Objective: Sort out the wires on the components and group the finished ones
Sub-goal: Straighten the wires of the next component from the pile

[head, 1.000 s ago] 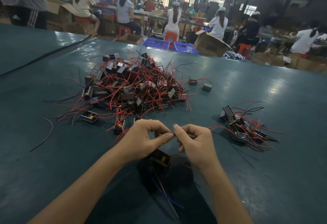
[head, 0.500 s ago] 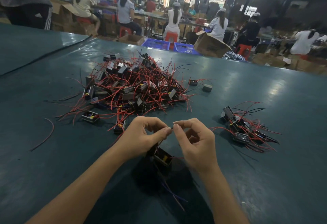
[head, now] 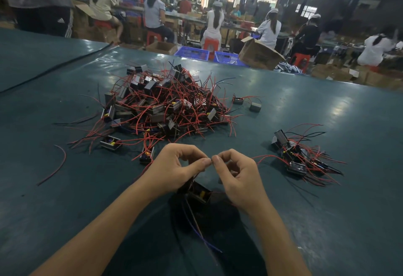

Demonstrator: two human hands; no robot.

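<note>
Green tabletop [head: 65, 210]; left hand [head: 174, 167] and right hand [head: 238, 177] pinch wires [head: 195, 177] above component [head: 197, 194].

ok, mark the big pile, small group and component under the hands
Large pile of black red-wired components [head: 168, 109]: head view, heap centre.
Small group of black red-wired components [head: 298, 160]: head view, cluster middle.
Black boxy component with yellow part [head: 197, 192]: head view, body.

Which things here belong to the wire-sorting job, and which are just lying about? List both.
Job: unsorted pile; finished pile; component pinched by left hand and right hand.
Lying about: loose red wire; black cable; cardboard box; blue crates.
</note>
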